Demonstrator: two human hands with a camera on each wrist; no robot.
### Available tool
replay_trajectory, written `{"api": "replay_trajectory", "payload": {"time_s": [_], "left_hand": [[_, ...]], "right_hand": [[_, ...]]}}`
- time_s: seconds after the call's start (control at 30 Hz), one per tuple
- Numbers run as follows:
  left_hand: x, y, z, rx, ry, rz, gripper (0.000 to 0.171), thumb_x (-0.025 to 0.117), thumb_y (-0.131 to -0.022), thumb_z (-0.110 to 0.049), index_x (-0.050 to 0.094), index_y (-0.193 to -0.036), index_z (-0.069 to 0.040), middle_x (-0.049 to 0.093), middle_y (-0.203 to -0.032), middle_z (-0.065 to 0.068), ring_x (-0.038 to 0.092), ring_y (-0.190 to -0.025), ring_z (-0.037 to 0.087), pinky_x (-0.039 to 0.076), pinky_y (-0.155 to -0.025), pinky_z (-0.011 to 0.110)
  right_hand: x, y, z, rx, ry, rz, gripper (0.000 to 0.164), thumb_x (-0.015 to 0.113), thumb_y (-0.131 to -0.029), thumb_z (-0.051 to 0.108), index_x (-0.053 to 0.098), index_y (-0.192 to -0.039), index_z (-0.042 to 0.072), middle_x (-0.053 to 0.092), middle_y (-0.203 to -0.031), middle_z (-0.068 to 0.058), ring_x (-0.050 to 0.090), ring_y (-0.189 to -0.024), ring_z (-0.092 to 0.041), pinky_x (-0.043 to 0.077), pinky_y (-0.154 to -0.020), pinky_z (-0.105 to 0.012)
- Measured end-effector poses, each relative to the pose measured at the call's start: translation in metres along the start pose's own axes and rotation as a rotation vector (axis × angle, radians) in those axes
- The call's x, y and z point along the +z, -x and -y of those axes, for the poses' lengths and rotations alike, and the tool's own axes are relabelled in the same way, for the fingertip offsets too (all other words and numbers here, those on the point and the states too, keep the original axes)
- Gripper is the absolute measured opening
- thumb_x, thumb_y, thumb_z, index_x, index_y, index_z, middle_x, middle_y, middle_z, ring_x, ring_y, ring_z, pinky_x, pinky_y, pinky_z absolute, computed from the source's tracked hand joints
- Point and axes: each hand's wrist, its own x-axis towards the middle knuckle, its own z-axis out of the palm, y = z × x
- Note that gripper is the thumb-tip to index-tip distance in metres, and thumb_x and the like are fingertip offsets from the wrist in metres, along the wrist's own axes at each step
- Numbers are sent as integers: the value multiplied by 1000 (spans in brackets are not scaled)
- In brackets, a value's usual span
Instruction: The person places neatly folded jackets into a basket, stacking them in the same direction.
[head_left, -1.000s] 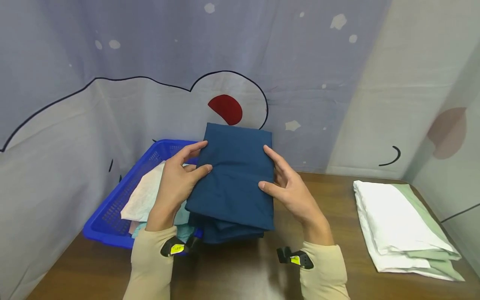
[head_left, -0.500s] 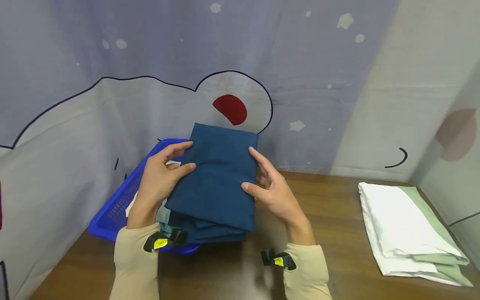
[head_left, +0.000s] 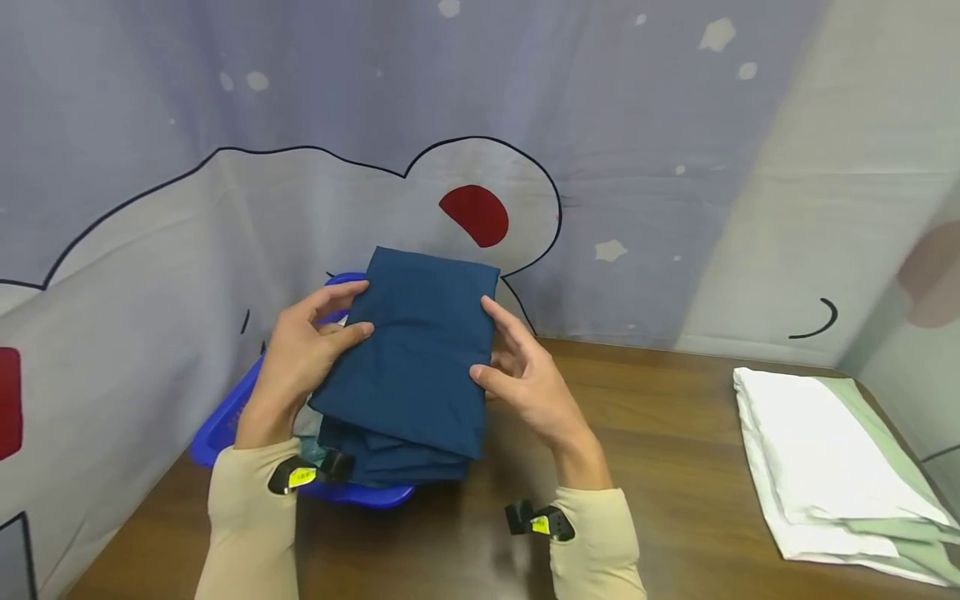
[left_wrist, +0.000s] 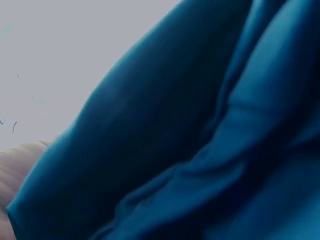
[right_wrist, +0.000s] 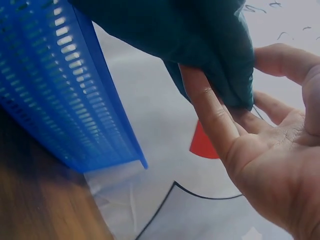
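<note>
A folded dark blue cloth (head_left: 412, 342), several layers thick, is held up and tilted in the middle of the head view. My left hand (head_left: 296, 358) grips its left edge, thumb on the upper face. At the opposite edge my right hand (head_left: 536, 392) holds it with the thumb on top; in the right wrist view, fingers (right_wrist: 212, 112) reach underneath. Layers of the blue cloth (left_wrist: 150, 125) fill most of the left wrist view. Below and behind the cloth is a blue plastic basket (head_left: 367, 497), mostly hidden, with pale and teal cloths inside.
A folded white and green cloth (head_left: 832, 458) lies at the right on the brown wooden table (head_left: 645, 433). A printed curtain (head_left: 615, 167) hangs behind the table and along both sides. The basket's slotted wall (right_wrist: 75, 90) stands left in the right wrist view.
Both hands have carried the blue cloth to the left, over more of the basket. The head view has turned slightly, so the white and green cloth appears further right. The grip looks unchanged.
</note>
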Motion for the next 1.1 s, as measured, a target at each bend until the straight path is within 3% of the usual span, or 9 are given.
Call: {"api": "replay_trajectory", "payload": {"time_s": [0.13,0.23,0.4,0.53,0.7,0.9,1.1], "left_hand": [[-5,-1,6,1,-11,-24,57,79,-98,-16,62,-152,-21,59,-145,14,72,-85,10,55,-75,22],[-9,0,10,-3,-30,-19,57,78,-98,-15,61,-152,-21,59,-147,15,72,-92,18,55,-80,26],[-18,1,15,-4,-124,28,61,75,-99,-13,57,-156,-23,51,-156,20,60,-127,43,46,-106,55],[-23,-2,19,18,-196,128,71,74,-98,-9,47,-162,-21,38,-166,22,45,-143,52,40,-109,70],[-25,-4,26,36,-257,205,77,73,-97,-5,40,-165,-16,31,-167,28,43,-142,56,45,-100,72],[-29,-3,31,27,-296,220,82,76,-96,-7,35,-167,-15,37,-163,30,53,-133,55,53,-90,70],[-32,-4,34,28,-354,206,86,79,-94,-9,35,-167,-16,43,-159,28,56,-129,51,53,-94,68]], "right_hand": [[7,-4,-6,-2,12,-7,79,65,-100,-3,32,-168,19,34,-169,2,66,-114,-29,60,-85,-34],[12,-7,-12,5,30,-17,78,67,-99,-3,36,-167,18,35,-168,1,67,-113,-29,59,-87,-33],[20,-11,-20,32,76,-35,74,68,-99,-1,41,-165,18,48,-157,-8,70,-112,-29,57,-90,-33],[27,-15,-26,66,128,-42,72,70,-99,0,43,-163,17,53,-151,-14,73,-111,-28,57,-91,-34],[35,-17,-29,113,266,-50,71,73,-98,2,46,-162,18,55,-148,-16,74,-100,-23,58,-85,-33],[43,-21,-26,121,447,-77,69,77,-97,8,51,-159,18,58,-150,-11,70,-111,-27,59,-91,-42],[49,-24,-23,115,665,-47,69,80,-96,11,51,-159,15,56,-153,-9,61,-115,-30,56,-94,-44]]}}
